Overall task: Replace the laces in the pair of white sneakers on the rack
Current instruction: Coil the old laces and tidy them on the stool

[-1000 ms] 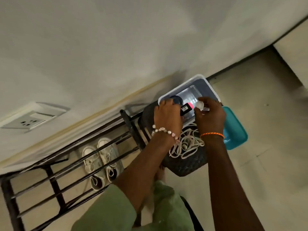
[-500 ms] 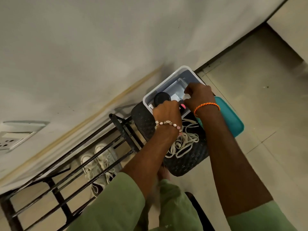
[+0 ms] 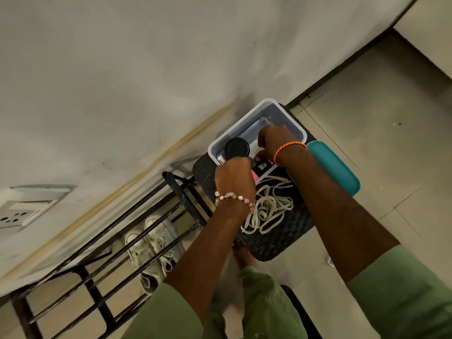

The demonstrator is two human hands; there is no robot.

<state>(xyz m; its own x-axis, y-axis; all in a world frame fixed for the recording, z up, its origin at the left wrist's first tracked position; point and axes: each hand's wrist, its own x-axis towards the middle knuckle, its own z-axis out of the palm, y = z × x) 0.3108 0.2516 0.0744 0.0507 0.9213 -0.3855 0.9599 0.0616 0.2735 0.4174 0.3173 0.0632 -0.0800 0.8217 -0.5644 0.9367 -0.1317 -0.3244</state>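
Item: clear plastic box [image 3: 297,126], on the far part of the dark woven stool top [image 3: 276,243], against the wall. Contents seen: black round lid [image 3: 236,148], black-and-pink tube [image 3: 261,167], small white tube [image 3: 220,159].

Item: my right hand [image 3: 274,140], reaching inside the box, fingers curled down among the contents; whether they hold anything I cannot tell.

Item: my left hand [image 3: 234,177], over the box's near wall, fingers curled; what they grip, if anything, is hidden.

Item: loose laces [image 3: 269,206], heaped mid-stool, just beside the box's near wall.

Item: white sneakers [image 3: 151,245], side by side on the black rack [image 3: 102,255], behind its bars, well apart from my hands.

Handling note: I judge I am sorting the box. Best to steady its wall with the left and lift things straight up.

Clearance: teal lid [image 3: 342,170] overhangs the stool's right edge; a nudge could tip it. The laces lie near the front edge. Open floor to the right.
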